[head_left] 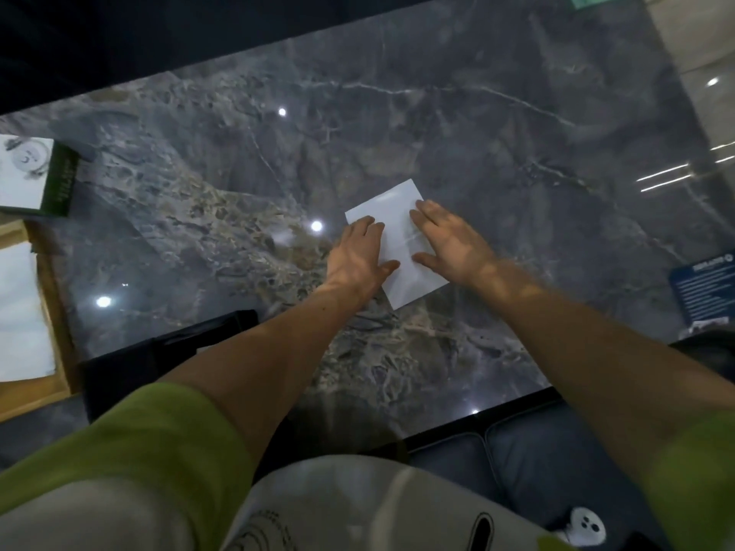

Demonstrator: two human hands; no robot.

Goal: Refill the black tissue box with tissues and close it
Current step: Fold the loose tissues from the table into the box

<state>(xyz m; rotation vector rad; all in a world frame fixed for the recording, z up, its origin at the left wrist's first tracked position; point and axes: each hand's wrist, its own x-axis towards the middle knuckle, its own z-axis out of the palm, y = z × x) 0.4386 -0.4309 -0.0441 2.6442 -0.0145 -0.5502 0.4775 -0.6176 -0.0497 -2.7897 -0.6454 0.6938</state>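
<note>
A white folded tissue (pixel 397 232) lies flat on the dark marble table (pixel 477 133), near its middle. My left hand (pixel 360 254) rests palm down on the tissue's left edge, fingers spread. My right hand (pixel 449 240) presses flat on its right side, fingers apart. Neither hand grips anything. The black tissue box (pixel 167 351) sits at the near left edge of the table, partly hidden under my left forearm; I cannot tell how full it is.
A wooden tray (pixel 55 312) holding white tissues (pixel 20 312) stands at the far left. A green and white book (pixel 35 177) lies beyond it. A blue card (pixel 704 292) sits at the right edge. A dark cushioned seat (pixel 517 451) is below the table's near edge.
</note>
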